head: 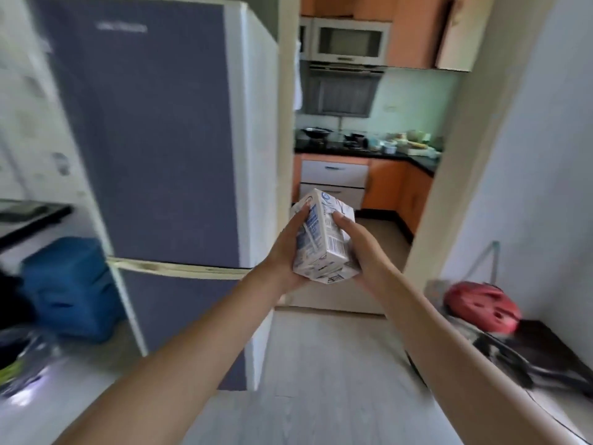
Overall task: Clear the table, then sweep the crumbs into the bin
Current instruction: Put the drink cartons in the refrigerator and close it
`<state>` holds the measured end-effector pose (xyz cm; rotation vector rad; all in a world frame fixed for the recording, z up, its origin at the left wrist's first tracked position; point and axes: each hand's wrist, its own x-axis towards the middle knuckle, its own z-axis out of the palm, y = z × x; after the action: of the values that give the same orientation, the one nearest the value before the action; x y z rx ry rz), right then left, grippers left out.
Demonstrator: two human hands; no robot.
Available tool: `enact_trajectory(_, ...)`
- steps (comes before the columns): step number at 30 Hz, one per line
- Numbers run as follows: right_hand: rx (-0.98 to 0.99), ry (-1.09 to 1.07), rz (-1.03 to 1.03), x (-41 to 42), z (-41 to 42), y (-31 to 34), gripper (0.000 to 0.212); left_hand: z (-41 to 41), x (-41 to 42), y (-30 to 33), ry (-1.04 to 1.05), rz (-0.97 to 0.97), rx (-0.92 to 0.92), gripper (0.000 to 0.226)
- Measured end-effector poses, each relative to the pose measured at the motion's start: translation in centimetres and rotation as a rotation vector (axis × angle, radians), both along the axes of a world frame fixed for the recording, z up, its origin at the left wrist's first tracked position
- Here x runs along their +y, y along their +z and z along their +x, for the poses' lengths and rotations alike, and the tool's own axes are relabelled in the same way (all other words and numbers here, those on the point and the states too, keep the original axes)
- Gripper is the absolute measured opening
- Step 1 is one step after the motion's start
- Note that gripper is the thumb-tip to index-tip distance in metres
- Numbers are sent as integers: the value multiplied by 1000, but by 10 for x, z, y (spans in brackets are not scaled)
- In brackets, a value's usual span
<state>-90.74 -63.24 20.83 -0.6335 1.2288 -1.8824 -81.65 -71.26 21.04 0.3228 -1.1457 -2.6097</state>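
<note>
- Both hands up front, centre of view, w/ a white-and-blue carton [322,239] clamped between them, held in the air in front of the kitchen doorway.
- Left hand [285,252] grips the carton's left face, thumb laid up along it, fingers underneath.
- Right hand [359,248] grips the right side, thumb on the upper face, fingers wrapped round the far side.
- Carton is tilted, top leaning away from the person, barcode panel facing the camera. Closed as far as I can see; contents can't be told.
- Tall grey-blue fridge [154,155] on the left, both doors closed, so nothing of its inside shows.
- Blue box [69,284] on the floor left of the fridge, closed; contents hidden.
- Dark bench [29,216] at far left edge, above the blue box; too blurred to tell what's on it.
- Through the doorway: kitchen bench [362,149] w/ black top, a pan [316,132] on the hob and a cluster of bowls and tubs [407,142] at the right end; too small to say what's in them.
- Microwave [351,41] set high among orange cabinets, door closed.
- Red helmet [483,306] low on the right by the wall, beside dark blurred gear.
</note>
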Motion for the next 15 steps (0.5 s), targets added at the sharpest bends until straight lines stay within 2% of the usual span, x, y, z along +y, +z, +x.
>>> enact_trajectory(3, -2, 134, -30, -51, 22, 2, 21, 34, -37, 6, 135, 4, -37, 49)
enact_trajectory(6, 45, 253, -31, -97, 56, 11, 35, 72, -76, 12, 239, -6, -47, 47)
enact_trajectory(8, 70, 314, -40, -122, 74, 15, 36, 94, -99, 16, 293, 6, -58, 50)
enact_trajectory(11, 105, 360, -62, -156, 101, 22, 26, 122, -134, 20, 314, -8, -51, 50)
enact_trajectory(15, 143, 339, -53, -210, 144, 32, 26, 164, -191, 28, 293, -14, -50, 47)
